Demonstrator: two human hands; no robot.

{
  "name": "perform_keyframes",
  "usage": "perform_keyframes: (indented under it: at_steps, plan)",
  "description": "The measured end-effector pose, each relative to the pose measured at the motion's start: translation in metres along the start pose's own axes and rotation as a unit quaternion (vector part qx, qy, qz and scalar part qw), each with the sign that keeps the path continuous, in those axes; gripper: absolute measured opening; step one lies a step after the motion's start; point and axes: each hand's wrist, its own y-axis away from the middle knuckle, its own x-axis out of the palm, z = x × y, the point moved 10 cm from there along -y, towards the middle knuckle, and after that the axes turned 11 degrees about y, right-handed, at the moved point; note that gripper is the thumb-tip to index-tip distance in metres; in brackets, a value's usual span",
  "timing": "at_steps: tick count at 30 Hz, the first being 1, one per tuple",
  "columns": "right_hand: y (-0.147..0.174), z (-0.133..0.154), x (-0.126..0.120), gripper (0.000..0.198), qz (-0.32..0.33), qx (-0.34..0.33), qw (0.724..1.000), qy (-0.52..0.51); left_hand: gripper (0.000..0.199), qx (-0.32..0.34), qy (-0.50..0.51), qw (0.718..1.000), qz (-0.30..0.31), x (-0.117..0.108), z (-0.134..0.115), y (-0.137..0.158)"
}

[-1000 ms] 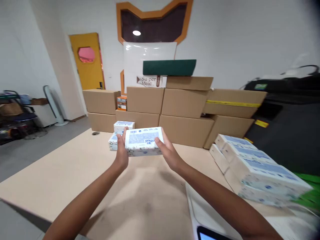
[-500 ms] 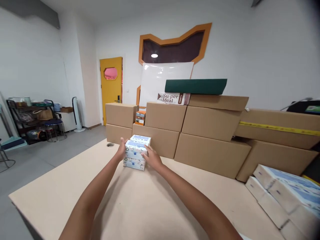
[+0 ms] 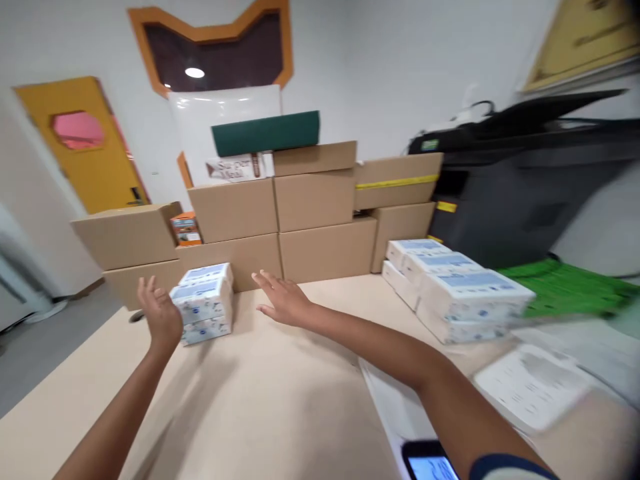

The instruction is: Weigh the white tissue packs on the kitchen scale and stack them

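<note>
A small stack of white-and-blue tissue packs (image 3: 204, 303) with a floral print stands on the table at the left. My left hand (image 3: 161, 313) is raised just left of the stack, fingers apart and holding nothing; whether it still touches the stack's side I cannot tell. To the right of the stack, and clear of it, my right hand (image 3: 284, 299) hovers over the table with its fingers stretched out. Further right sits a larger block of matching tissue packs (image 3: 463, 290), two layers high.
Brown cardboard boxes (image 3: 325, 250) form a wall along the table's back edge, topped by a green box (image 3: 267, 132). At the right are a dark printer (image 3: 505, 193), a green mat (image 3: 565, 287) and a white tray-like item (image 3: 533, 387). A lit display (image 3: 430, 463) lies at the front.
Both hands have come away from the tissue stack, the right one moving off to the right with fingers straightened. The view has turned to the right, bringing in the printer and the larger block.
</note>
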Motion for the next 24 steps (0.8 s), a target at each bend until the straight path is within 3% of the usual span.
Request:
perform_keyframes:
  at_steps: [3,6,9,13,16,19,24]
  plan:
    - [0.055,-0.06,-0.049,0.079,-0.068,0.036,0.997,-0.009,0.088,0.11,-0.018,0.992,0.062,0.046,-0.053,0.028]
    - [0.121,-0.122,-0.107,0.075,-0.163,0.106,0.98,-0.033,0.083,0.116,0.022,0.979,0.165,0.111,-0.094,0.073]
    - [0.191,-0.173,-0.171,0.07,-0.279,0.16,0.946,-0.037,0.08,0.016,0.102,0.952,0.287,0.184,-0.123,0.127]
    - [0.274,-0.241,-0.237,0.068,-0.377,0.239,0.893,-0.05,0.086,-0.17,0.189,0.867,0.428,0.278,-0.151,0.207]
    - [0.327,-0.31,-0.241,0.073,-0.37,0.38,0.829,-0.179,0.084,-0.243,0.25,0.806,0.478,0.337,-0.172,0.259]
    - [0.368,-0.357,-0.222,0.074,-0.334,0.479,0.765,-0.271,0.084,-0.303,0.292,0.774,0.472,0.388,-0.173,0.298]
    - [0.392,-0.382,-0.196,0.077,-0.307,0.524,0.74,-0.289,0.088,-0.374,0.335,0.748,0.435,0.456,-0.161,0.346]
